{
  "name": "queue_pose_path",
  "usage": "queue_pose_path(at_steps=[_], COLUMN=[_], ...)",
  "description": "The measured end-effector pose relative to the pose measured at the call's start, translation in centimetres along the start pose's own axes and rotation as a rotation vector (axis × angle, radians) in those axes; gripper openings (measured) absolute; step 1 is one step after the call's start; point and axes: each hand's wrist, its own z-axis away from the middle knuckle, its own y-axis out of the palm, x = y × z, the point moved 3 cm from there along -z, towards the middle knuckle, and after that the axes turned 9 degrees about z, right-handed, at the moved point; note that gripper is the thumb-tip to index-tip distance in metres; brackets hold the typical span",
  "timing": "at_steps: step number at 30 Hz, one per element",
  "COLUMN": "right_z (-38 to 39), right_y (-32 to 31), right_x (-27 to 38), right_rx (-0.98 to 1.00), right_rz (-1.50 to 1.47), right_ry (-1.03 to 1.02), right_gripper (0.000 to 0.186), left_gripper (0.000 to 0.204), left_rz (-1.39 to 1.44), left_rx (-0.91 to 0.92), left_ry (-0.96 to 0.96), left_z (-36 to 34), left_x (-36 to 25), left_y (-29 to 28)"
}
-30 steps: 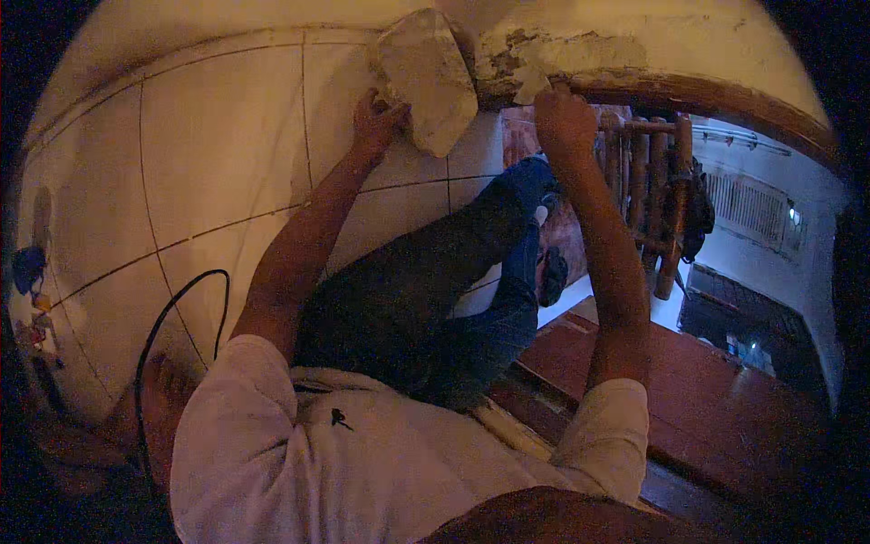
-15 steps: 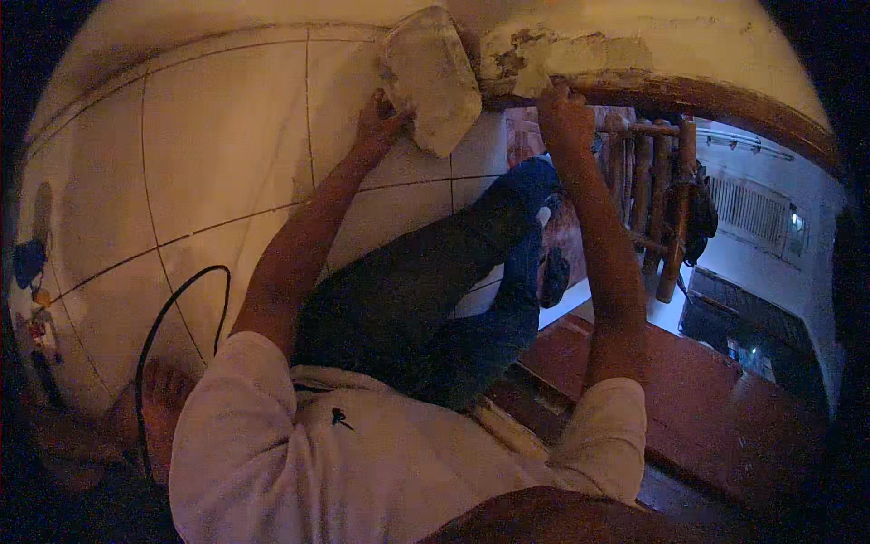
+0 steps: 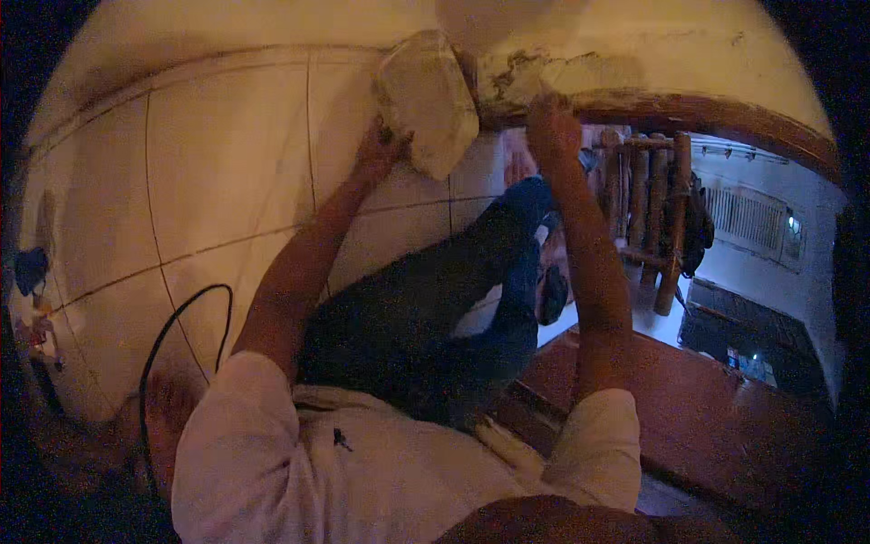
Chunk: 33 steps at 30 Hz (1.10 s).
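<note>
A pale, whitish slab-like piece with angled corners (image 3: 430, 109) is upright or tilted near the wall; its exact kind is unclear in the dim light. Its left edge is gripped by my left hand (image 3: 382, 154), whose fingers curl around it. To the right, my right hand (image 3: 553, 134) is closed and raised against the lower wall, where the plaster patch (image 3: 580, 74) is rough and flaking. Something thin and pale seems to stick out above its fingers, but blur hides what it is.
Large pale tiles (image 3: 236, 199) lie to the left, with a black cable (image 3: 163, 344) looping over them. A brown wooden edge (image 3: 689, 107) runs along the wall's base. Beyond it are a wooden log frame (image 3: 652, 208) and a reddish board (image 3: 652, 399). My legs (image 3: 426, 281) stretch between my arms.
The whole view has tilted so things sit slightly lower. My right hand has shifted a little left along the damaged plaster. My left hand stays on the slab.
</note>
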Motion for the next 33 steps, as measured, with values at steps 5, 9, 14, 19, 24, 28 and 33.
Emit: queue_pose_path(at_steps=[5, 9, 14, 19, 24, 28, 33], right_z=[2.0, 2.6, -1.2, -2.7, -1.5, -1.3, -3.2], right_y=[3.4, 4.0, 4.1, 3.8, 2.2, 1.5, 4.0], right_x=[2.2, 3.5, 4.4, 3.2, 2.3, 1.7, 3.2], right_rx=[-0.041, -0.369, -0.270, -0.070, -0.006, -0.125, -0.329], right_rz=[-0.138, -0.550, -0.167, -0.104, 0.165, 0.051, -0.007], right_ry=[0.013, 0.018, -0.064, -0.247, -0.308, -0.245, -0.432], right_gripper=[0.021, 0.016, 0.018, 0.014, 0.013, 0.017, 0.019], left_gripper=[0.061, 0.058, 0.051, 0.053, 0.061, 0.066, 0.066], left_rz=[0.202, 0.325, 0.256, 0.278, 0.016, 0.110, 0.206], left_rx=[0.010, 0.051, -0.030, -0.004, -0.082, -0.015, 0.011], left_ry=[-0.094, 0.051, 0.069, 0.038, 0.065, 0.013, 0.141], left_z=[1.1, 1.5, 2.6, 2.9, 0.3, 0.4, 1.3], left_x=[0.2, -0.7, -3.3, -3.0, 1.0, 1.6, -0.9], left_y=[0.2, 0.2, 0.4, 0.3, -0.7, -0.6, -0.6])
